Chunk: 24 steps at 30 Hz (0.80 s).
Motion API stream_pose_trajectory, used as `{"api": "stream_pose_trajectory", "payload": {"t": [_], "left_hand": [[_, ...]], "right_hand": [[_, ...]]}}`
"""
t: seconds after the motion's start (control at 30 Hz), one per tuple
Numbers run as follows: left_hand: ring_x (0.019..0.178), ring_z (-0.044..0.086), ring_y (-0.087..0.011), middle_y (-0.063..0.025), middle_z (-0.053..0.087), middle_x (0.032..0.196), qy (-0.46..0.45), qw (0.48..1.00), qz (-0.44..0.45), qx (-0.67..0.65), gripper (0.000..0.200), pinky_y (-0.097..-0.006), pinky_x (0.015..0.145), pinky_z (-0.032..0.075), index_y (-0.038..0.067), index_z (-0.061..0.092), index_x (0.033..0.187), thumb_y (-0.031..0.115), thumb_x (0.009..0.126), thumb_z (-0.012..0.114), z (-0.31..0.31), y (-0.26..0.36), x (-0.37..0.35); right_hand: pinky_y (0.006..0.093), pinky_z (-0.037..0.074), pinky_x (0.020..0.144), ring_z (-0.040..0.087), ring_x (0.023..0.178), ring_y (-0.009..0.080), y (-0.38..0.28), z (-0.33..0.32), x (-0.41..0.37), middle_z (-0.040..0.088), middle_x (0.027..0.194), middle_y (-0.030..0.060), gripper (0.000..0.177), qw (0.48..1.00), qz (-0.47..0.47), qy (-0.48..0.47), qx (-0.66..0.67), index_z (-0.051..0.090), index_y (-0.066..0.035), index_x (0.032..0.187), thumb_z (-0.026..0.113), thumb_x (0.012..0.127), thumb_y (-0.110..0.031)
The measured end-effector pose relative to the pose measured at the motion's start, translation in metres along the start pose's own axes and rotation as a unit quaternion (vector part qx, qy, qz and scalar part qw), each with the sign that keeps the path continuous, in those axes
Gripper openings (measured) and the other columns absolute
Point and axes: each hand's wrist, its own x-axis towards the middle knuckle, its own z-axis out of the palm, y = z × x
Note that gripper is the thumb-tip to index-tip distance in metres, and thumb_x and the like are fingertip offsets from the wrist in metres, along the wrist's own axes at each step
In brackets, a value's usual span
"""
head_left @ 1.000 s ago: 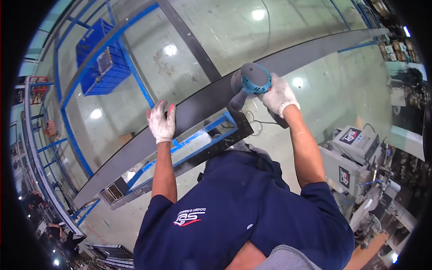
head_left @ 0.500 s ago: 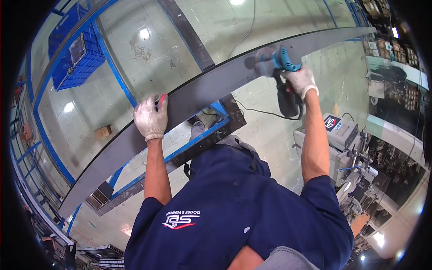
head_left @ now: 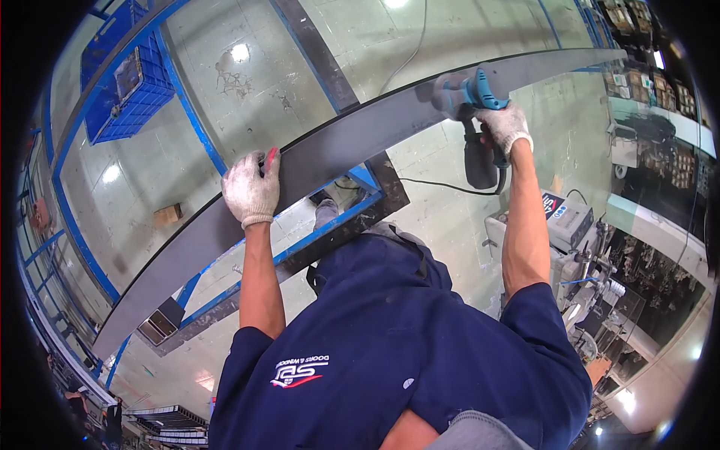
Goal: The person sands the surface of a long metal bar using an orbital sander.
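Right hand [head_left: 505,125] — knit-gloved — grips a blue sander [head_left: 466,94]; left hand [head_left: 250,189] clasps the flat grey panel [head_left: 330,146].

Long grey strip [head_left: 352,139]: flat, dark, matte, dead straight. It runs on a diagonal from low at the person's left to high at the far right, face up. A thin black line shows along its far edge. The gloved left hand [head_left: 251,189] lies across it near mid-length, fingers hooked over the far edge.

Power tool [head_left: 466,94]: blue body, grey round head, black rear section hanging below the strip's near edge, black cord trailing off it. The head sits on the strip's face, right of centre. It is held in the gloved right hand [head_left: 506,127].
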Motion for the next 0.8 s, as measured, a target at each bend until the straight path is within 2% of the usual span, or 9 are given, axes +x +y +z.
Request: {"api": "stream_pose_trajectory", "payload": {"t": [0.03, 0.17, 0.27, 0.37, 0.47, 0.5, 0.6, 0.7, 0.8], "left_hand": [[0.095, 0.078, -0.0337, -0.0100, 0.083, 0.096, 0.004, 1.000, 0.001, -0.001, 0.045, -0.0474, 0.095, 0.056, 0.014, 0.086, 0.103, 0.058, 0.103, 0.077, 0.000, 0.000, 0.000], [0.092, 0.078, -0.0347, -0.0097, 0.082, 0.092, 0.027, 1.000, 0.011, 0.006, 0.046, -0.0479, 0.093, 0.056, 0.015, 0.086, 0.100, 0.059, 0.104, 0.076, 0.004, -0.001, -0.001], [0.092, 0.077, -0.0348, -0.0098, 0.082, 0.092, 0.024, 1.000, 0.005, 0.004, 0.047, -0.0481, 0.093, 0.056, 0.015, 0.086, 0.099, 0.060, 0.104, 0.075, 0.003, 0.000, -0.001], [0.102, 0.078, -0.0357, -0.0093, 0.085, 0.105, -0.030, 0.999, -0.015, 0.012, 0.043, -0.0493, 0.095, 0.057, 0.017, 0.086, 0.109, 0.057, 0.106, 0.074, -0.006, 0.004, 0.000], [0.102, 0.078, -0.0360, -0.0097, 0.084, 0.103, -0.031, 0.999, -0.014, 0.022, 0.044, -0.0499, 0.094, 0.056, 0.016, 0.086, 0.108, 0.058, 0.106, 0.073, -0.002, 0.001, 0.000], [0.102, 0.078, -0.0361, -0.0098, 0.084, 0.102, -0.033, 0.999, -0.018, 0.021, 0.044, -0.0501, 0.094, 0.056, 0.016, 0.086, 0.108, 0.058, 0.106, 0.072, -0.002, 0.001, 0.000], [0.102, 0.078, -0.0365, -0.0102, 0.084, 0.102, -0.042, 0.999, -0.025, 0.017, 0.046, -0.0507, 0.094, 0.056, 0.016, 0.086, 0.108, 0.060, 0.107, 0.071, -0.004, 0.003, 0.001], [0.103, 0.078, -0.0369, -0.0106, 0.084, 0.104, -0.050, 0.998, -0.023, 0.016, 0.048, -0.0508, 0.095, 0.056, 0.016, 0.086, 0.108, 0.061, 0.107, 0.069, -0.007, 0.006, 0.001], [0.105, 0.078, -0.0372, -0.0112, 0.084, 0.106, -0.047, 0.999, -0.021, 0.016, 0.050, -0.0508, 0.096, 0.056, 0.015, 0.086, 0.109, 0.061, 0.108, 0.068, -0.007, 0.004, 0.000]], "right_hand": [[0.0356, 0.056, 0.049, 0.068, 0.052, 0.0188, -0.012, 0.003, -0.018, 0.072, 0.074, 0.0069, 0.034, 0.999, -0.009, -0.010, -0.032, 0.072, -0.001, 0.100, 0.092, 0.088, -0.026], [0.0351, 0.058, 0.051, 0.070, 0.055, 0.0174, -0.035, 0.019, -0.068, 0.074, 0.078, 0.0076, 0.034, 0.995, -0.069, -0.056, -0.045, 0.072, 0.001, 0.112, 0.083, 0.087, -0.019], [0.0346, 0.058, 0.052, 0.071, 0.057, 0.0171, -0.029, 0.022, -0.065, 0.076, 0.082, 0.0091, 0.037, 0.994, -0.066, -0.069, -0.055, 0.072, 0.002, 0.115, 0.083, 0.085, -0.017], [0.0351, 0.057, 0.050, 0.069, 0.055, 0.0173, -0.021, 0.015, -0.048, 0.073, 0.077, 0.0069, 0.034, 0.997, -0.045, -0.058, -0.036, 0.073, -0.002, 0.111, 0.089, 0.086, -0.019], [0.0356, 0.056, 0.049, 0.068, 0.055, 0.0197, -0.004, 0.011, -0.020, 0.071, 0.077, 0.0071, 0.032, 1.000, -0.001, 0.014, -0.004, 0.074, -0.003, 0.107, 0.092, 0.087, -0.021], [0.0374, 0.059, 0.052, 0.071, 0.060, 0.0218, -0.005, 0.008, -0.017, 0.075, 0.085, 0.0117, 0.041, 1.000, 0.019, 0.011, -0.003, 0.077, 0.001, 0.109, 0.096, 0.081, -0.023], [0.0371, 0.060, 0.053, 0.071, 0.060, 0.0220, -0.005, 0.015, -0.023, 0.075, 0.085, 0.0116, 0.043, 1.000, 0.013, 0.007, -0.006, 0.076, 0.001, 0.111, 0.096, 0.081, -0.023], [0.0379, 0.062, 0.057, 0.075, 0.063, 0.0213, -0.015, 0.048, -0.064, 0.077, 0.085, 0.0101, 0.055, 0.996, -0.083, -0.031, -0.030, 0.074, -0.001, 0.116, 0.093, 0.084, -0.041], [0.0505, 0.061, 0.104, 0.079, 0.119, 0.0468, -0.018, 0.074, -0.086, 0.081, 0.116, 0.0327, 0.069, 0.980, -0.152, -0.043, -0.118, 0.072, 0.006, 0.123, 0.092, 0.086, -0.048]]}}
